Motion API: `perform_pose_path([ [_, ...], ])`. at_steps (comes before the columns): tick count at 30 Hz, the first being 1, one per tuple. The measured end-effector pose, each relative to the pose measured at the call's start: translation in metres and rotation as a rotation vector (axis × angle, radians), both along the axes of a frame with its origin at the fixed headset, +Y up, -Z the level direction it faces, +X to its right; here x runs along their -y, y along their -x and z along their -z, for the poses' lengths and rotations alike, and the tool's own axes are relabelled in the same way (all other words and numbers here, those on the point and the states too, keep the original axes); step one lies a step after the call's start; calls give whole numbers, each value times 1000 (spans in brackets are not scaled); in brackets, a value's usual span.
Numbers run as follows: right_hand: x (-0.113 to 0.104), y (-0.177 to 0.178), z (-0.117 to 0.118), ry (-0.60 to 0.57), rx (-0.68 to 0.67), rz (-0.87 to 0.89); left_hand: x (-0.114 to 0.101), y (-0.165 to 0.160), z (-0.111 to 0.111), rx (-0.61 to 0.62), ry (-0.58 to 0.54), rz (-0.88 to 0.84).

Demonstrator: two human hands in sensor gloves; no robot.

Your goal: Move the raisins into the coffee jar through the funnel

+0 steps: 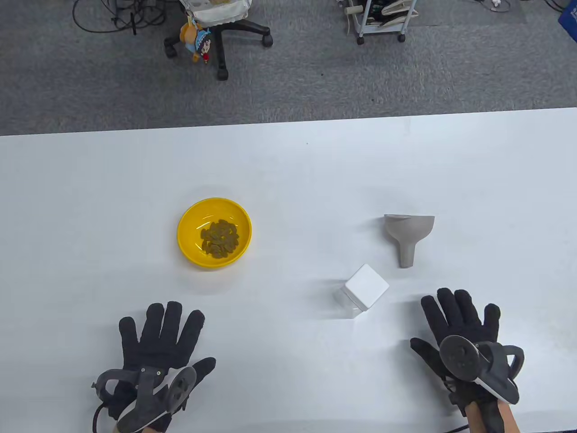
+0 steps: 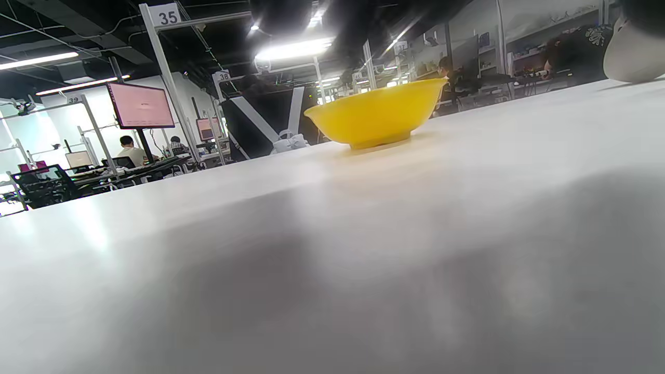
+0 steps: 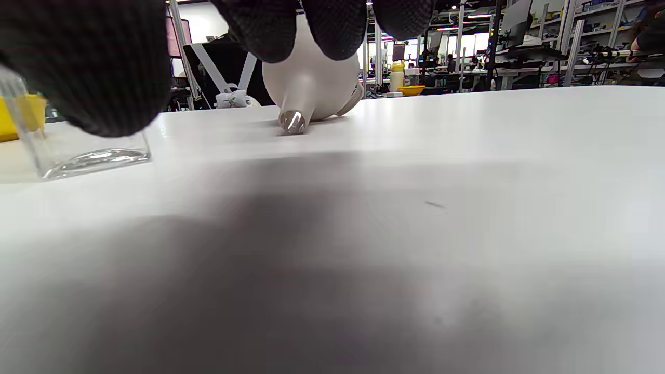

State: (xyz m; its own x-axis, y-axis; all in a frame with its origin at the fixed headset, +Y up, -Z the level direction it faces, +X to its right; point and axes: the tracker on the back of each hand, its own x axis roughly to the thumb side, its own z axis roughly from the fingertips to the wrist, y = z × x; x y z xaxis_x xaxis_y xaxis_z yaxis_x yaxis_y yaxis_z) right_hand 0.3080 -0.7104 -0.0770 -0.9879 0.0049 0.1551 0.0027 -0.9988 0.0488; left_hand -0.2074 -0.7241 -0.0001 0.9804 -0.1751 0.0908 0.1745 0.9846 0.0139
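A yellow bowl (image 1: 214,233) of raisins (image 1: 219,238) sits left of centre; it also shows in the left wrist view (image 2: 375,115). A clear square jar with a white lid (image 1: 366,287) stands right of centre; its glass base (image 3: 78,150) shows in the right wrist view. A grey funnel (image 1: 409,233) lies on its side beyond the jar, spout toward me; it also shows in the right wrist view (image 3: 311,85). My left hand (image 1: 160,336) rests flat and empty on the table, below the bowl. My right hand (image 1: 460,315) rests flat and empty, right of the jar.
The white table (image 1: 288,171) spreads wide around the objects. Beyond its far edge are an office chair (image 1: 216,27) and a wheeled cart (image 1: 378,18) on grey carpet.
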Motion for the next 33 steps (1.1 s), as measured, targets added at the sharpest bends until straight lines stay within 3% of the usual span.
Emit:
perform_pose_path([
  [33,1,-1,7,31,1,31,-2,2,5,-13,0,-16],
])
